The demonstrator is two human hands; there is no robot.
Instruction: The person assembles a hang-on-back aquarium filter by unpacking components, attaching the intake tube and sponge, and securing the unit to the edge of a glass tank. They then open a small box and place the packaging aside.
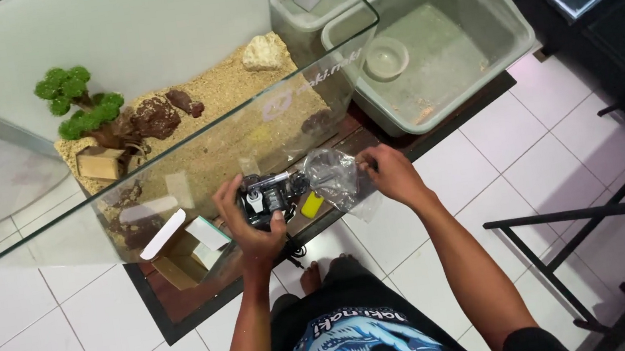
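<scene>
From the head camera, looking down, the left hand (250,222) is curled around a small black pump-like device (267,199), fingers wrapped over its top and thumb underneath, holding it just above the low dark wooden bench (184,301). The right hand (391,175) is pinched shut on the edge of a crumpled clear plastic bag (333,177), which sits right beside the device and touches it. A small yellow piece (311,205) lies just beneath the bag. A thin black cord (296,255) hangs from below the left hand. On the bench stands a glass tank (164,151) with sand, dark rocks, a pale stone and a small green tree ornament (77,102). An open cardboard box (182,253) lies near the left hand. Behind, a grey plastic tub (503,34) holds a small round dish (385,57). The floor is white tile (45,347).
</scene>
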